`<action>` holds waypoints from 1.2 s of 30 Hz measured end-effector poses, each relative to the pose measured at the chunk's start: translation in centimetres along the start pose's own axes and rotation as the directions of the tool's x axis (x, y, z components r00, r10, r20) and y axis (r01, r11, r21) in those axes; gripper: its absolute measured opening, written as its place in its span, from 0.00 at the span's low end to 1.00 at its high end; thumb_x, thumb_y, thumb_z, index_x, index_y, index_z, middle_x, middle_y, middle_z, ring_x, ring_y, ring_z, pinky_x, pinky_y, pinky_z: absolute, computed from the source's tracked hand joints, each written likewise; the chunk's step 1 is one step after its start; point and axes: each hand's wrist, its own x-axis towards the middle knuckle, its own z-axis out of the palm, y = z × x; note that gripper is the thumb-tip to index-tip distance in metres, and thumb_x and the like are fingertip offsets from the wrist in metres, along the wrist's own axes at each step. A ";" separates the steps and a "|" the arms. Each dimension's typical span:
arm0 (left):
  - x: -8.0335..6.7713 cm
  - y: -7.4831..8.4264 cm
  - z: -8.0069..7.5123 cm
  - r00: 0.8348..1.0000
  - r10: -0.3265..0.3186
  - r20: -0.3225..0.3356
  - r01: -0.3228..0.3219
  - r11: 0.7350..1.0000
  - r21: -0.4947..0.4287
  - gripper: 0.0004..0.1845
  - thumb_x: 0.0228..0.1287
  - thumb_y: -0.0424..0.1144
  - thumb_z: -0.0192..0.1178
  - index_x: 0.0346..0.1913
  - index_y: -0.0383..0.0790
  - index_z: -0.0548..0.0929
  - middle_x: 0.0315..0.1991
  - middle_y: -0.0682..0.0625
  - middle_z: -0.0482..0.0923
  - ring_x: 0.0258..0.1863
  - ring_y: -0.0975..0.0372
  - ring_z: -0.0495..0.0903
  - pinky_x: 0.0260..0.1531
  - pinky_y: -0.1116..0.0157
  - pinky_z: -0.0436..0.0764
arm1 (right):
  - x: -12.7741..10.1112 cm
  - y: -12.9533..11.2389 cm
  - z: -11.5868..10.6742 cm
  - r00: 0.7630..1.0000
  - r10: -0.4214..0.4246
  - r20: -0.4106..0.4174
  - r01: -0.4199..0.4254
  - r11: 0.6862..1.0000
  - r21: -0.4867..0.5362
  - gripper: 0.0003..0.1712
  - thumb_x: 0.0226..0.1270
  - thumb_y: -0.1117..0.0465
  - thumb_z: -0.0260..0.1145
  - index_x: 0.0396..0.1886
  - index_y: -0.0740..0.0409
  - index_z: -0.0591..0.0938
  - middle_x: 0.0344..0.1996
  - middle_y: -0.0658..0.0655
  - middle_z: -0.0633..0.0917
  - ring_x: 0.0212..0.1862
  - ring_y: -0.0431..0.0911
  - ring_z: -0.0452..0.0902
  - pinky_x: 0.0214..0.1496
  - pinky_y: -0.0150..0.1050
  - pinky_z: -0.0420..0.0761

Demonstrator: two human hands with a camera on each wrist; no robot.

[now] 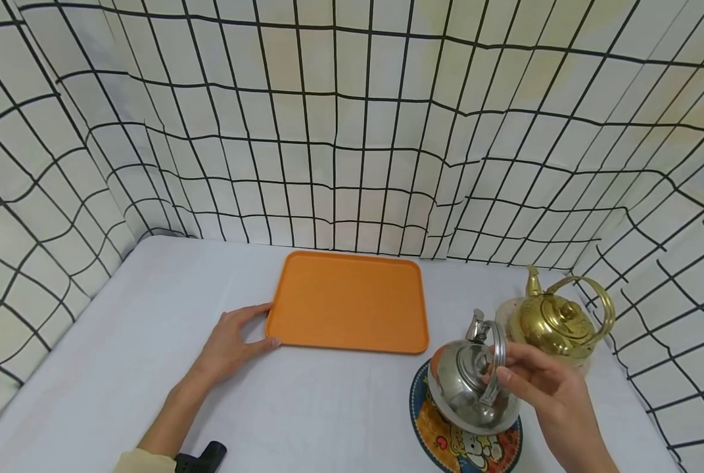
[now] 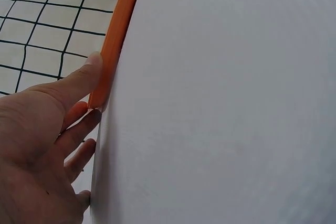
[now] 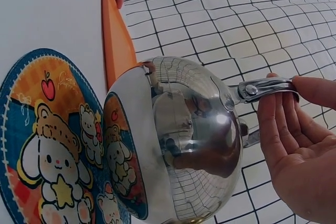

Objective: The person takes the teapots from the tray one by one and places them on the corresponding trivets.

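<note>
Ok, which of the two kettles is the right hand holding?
The silver kettle on the cartoon mat; the right hand grips its handle. The gold kettle stands behind it, untouched.

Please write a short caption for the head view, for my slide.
Right hand holds the silver kettle by its handle above a cartoon mat; left hand touches the orange tray.

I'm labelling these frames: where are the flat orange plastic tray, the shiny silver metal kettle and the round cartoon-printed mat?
flat orange plastic tray [image 1: 348, 302], head view, middle of its bare floor.
shiny silver metal kettle [image 3: 194, 140], right wrist view, its mirrored belly.
round cartoon-printed mat [image 3: 47, 145], right wrist view, its printed face left of the kettle.
</note>
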 end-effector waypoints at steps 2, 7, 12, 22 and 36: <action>0.0 0.0 0.0 1.000 0.002 0.001 -0.002 1.000 0.002 0.39 0.63 0.47 0.75 0.74 0.41 0.74 0.74 0.37 0.72 0.76 0.40 0.65 0.76 0.35 0.64 | -0.1 0.1 0.0 1.000 0.005 0.003 -0.005 1.000 0.012 0.17 0.75 0.70 0.64 0.60 0.69 0.81 0.44 0.51 0.90 0.45 0.41 0.88 0.52 0.28 0.85; 0.1 0.0 0.0 1.000 0.003 0.005 -0.003 1.000 -0.006 0.39 0.63 0.47 0.75 0.74 0.41 0.74 0.74 0.37 0.72 0.76 0.40 0.64 0.76 0.35 0.63 | -0.5 0.5 -0.1 0.999 0.028 0.018 -0.029 0.998 0.059 0.15 0.75 0.71 0.63 0.59 0.69 0.80 0.39 0.50 0.90 0.42 0.42 0.88 0.50 0.31 0.87; 0.1 -0.1 0.0 1.000 0.003 0.004 -0.003 1.000 -0.012 0.39 0.63 0.48 0.75 0.74 0.41 0.74 0.74 0.38 0.72 0.75 0.41 0.64 0.75 0.35 0.63 | -0.6 1.2 -0.3 0.997 -0.005 0.074 -0.003 0.995 0.102 0.15 0.75 0.74 0.60 0.58 0.64 0.81 0.39 0.50 0.91 0.42 0.43 0.89 0.49 0.32 0.88; 0.1 -0.1 0.0 1.000 0.000 0.001 0.000 1.000 -0.017 0.39 0.63 0.47 0.75 0.74 0.41 0.74 0.74 0.38 0.72 0.75 0.41 0.64 0.75 0.36 0.64 | -0.7 2.5 -0.7 0.981 -0.067 0.183 0.037 0.986 0.162 0.16 0.74 0.78 0.57 0.55 0.62 0.81 0.40 0.48 0.90 0.41 0.44 0.90 0.46 0.33 0.89; -0.1 0.2 0.0 1.000 0.002 -0.005 -0.002 1.000 -0.014 0.38 0.63 0.46 0.74 0.74 0.40 0.74 0.74 0.37 0.73 0.74 0.40 0.65 0.74 0.35 0.65 | -0.9 3.2 -0.9 0.927 -0.229 0.298 0.157 0.956 0.248 0.20 0.69 0.84 0.54 0.53 0.63 0.78 0.42 0.46 0.86 0.41 0.42 0.88 0.41 0.37 0.90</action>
